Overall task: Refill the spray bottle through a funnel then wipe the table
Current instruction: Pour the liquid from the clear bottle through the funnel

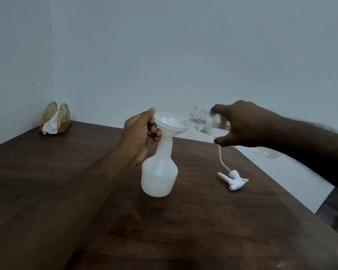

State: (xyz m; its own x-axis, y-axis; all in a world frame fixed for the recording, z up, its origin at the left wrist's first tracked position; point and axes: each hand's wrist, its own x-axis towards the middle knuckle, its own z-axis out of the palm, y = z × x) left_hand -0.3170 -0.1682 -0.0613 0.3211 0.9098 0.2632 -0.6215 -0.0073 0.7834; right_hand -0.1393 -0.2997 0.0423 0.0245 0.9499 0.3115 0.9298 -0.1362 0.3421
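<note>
- A single view, from a camera worn on the person's head, looking forward and down across a dark wooden table (57,182) toward a pale wall (183,45) that fills the upper half of the frame.
- The lens is wide: the table's edges splay outward toward the lower corners.
- It sits close to the work: forearms enter from the lower left and the right edge, and near frame centre the left hand (137,133) grips a funnel (170,121) while the right hand (244,125) holds a clear bottle (203,121).
- A napkin holder (55,118) marks the table's far corner, middle left.
</note>
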